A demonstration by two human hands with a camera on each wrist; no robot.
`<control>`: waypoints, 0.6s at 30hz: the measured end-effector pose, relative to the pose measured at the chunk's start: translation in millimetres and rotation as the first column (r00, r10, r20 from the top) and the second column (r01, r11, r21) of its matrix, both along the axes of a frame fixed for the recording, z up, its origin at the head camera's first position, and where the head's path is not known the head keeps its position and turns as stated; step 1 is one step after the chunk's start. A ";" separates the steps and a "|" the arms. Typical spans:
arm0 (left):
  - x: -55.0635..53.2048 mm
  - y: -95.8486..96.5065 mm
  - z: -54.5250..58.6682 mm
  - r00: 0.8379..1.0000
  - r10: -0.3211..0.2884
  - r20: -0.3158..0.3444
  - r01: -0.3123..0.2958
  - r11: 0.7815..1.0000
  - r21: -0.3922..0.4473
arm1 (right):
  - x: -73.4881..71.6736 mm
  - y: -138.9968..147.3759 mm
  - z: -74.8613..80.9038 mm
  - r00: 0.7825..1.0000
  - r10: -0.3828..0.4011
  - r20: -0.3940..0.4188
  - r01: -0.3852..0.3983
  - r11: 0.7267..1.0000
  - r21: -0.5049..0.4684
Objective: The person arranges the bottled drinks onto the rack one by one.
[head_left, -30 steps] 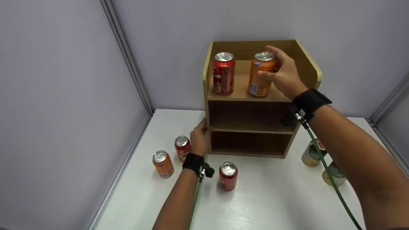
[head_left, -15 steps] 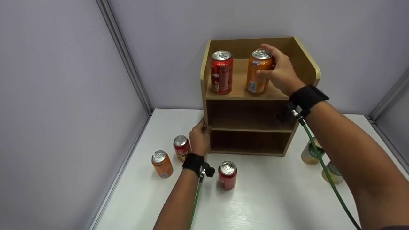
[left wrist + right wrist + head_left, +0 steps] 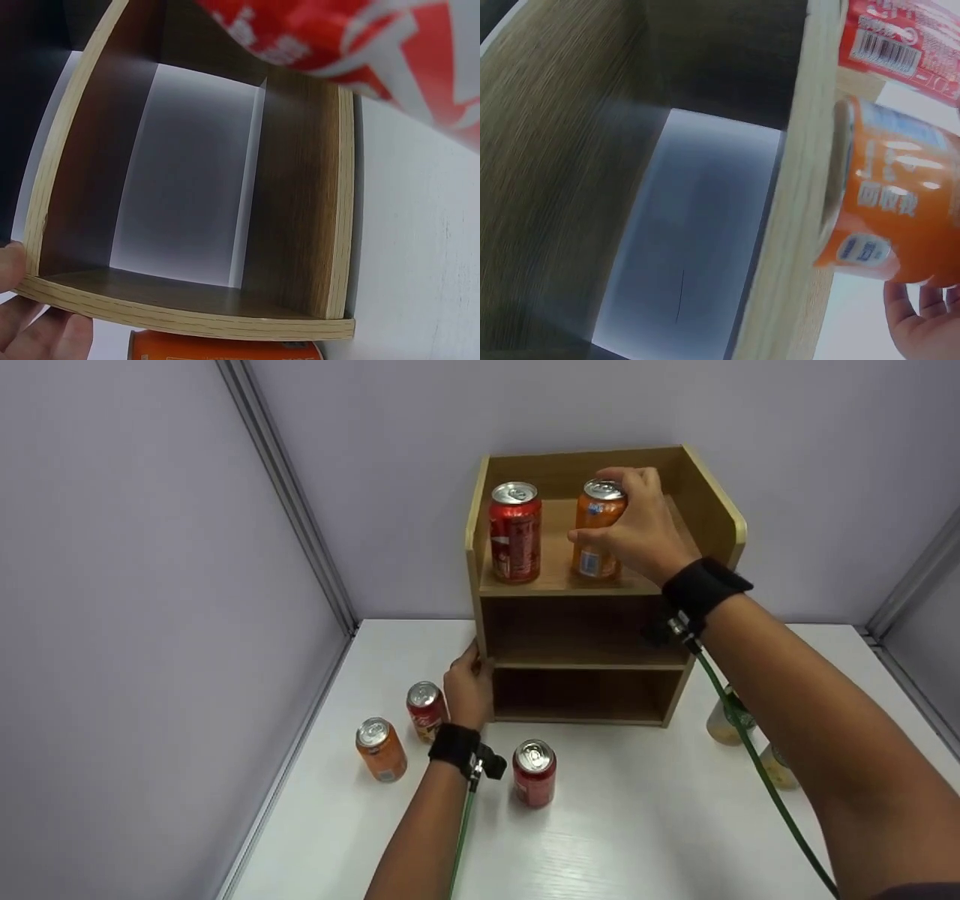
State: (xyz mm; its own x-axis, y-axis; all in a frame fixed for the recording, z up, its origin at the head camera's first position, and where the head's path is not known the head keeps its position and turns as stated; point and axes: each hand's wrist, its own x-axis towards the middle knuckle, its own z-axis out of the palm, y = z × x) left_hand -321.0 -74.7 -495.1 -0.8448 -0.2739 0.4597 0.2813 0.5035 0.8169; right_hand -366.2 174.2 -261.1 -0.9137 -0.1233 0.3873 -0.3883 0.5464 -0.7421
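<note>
the step in hand looks like positioning an orange soda can (image 3: pixel 595 516) on the top tier of a three-tier wooden shelf unit (image 3: pixel 581 666); it stands upright near the front edge, to the right of a red soda can (image 3: pixel 515 540) and apart from it. the right hand (image 3: pixel 639 521) holds the orange can, thumb across its front and fingers curled round the top and far side; whether the base rests fully on the board i cannot tell. the left hand (image 3: pixel 468 694) grips the unit's left side panel, thumb on one face and fingers on the other, likely to steady it. the next move seems to call for checking that the base sits flat, then loosening the right hand without tipping the can or knocking its neighbor. counted up, there are seven cans: three red, two orange, two green-and-pale. two are on the top tier and five on the white table (image 3: pixel 622 829): a second orange can (image 3: pixel 382 754) at the far left, a second red can (image 3: pixel 426 710) just beside the left hand, a third red can (image 3: pixel 535 778) in front of the unit, and on the right a green-and-pale can (image 3: pixel 721 726) with another like it (image 3: pixel 780 772), both partly hidden by the right arm and its green cable (image 3: pixel 750 752).
</note>
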 end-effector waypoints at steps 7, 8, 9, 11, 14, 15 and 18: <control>2.9 -1.5 1.1 1.000 -0.014 0.007 0.014 1.000 0.009 | 2.2 -1.1 -2.1 0.999 0.013 -0.034 -0.014 1.000 -0.021; 3.2 -1.3 1.4 1.000 -0.020 0.007 0.020 1.000 0.012 | 2.7 -0.7 -2.2 0.999 0.015 -0.038 -0.016 1.000 -0.019; 3.5 -1.1 1.7 1.000 -0.024 0.005 0.023 1.000 0.014 | 3.2 -0.2 -2.3 0.999 0.018 -0.038 -0.018 1.000 -0.018; 4.1 -0.6 2.1 1.000 -0.028 0.005 0.028 1.000 0.015 | 3.9 0.6 -2.4 0.999 0.027 -0.041 -0.028 0.999 -0.017; 4.2 0.5 1.8 1.000 -0.025 -0.004 0.025 1.000 0.005 | 4.0 1.8 -3.0 0.998 0.044 -0.051 -0.046 0.998 -0.035; 4.1 1.0 1.6 1.000 -0.022 -0.006 0.022 1.000 -0.001 | 3.9 2.3 -3.3 0.997 0.049 -0.051 -0.051 0.998 -0.044; 3.2 2.4 1.3 1.000 -0.019 -0.010 0.019 1.000 -0.018 | 2.5 4.6 -4.0 0.997 0.060 -0.045 -0.063 0.995 -0.077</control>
State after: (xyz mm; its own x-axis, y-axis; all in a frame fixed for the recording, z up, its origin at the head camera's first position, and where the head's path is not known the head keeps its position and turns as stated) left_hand -317.8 -72.3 -493.8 -0.8450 -0.2500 0.4727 0.2988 0.5124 0.8051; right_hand -363.7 178.8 -265.1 -0.8876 -0.1462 0.4367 -0.4517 0.4612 -0.7637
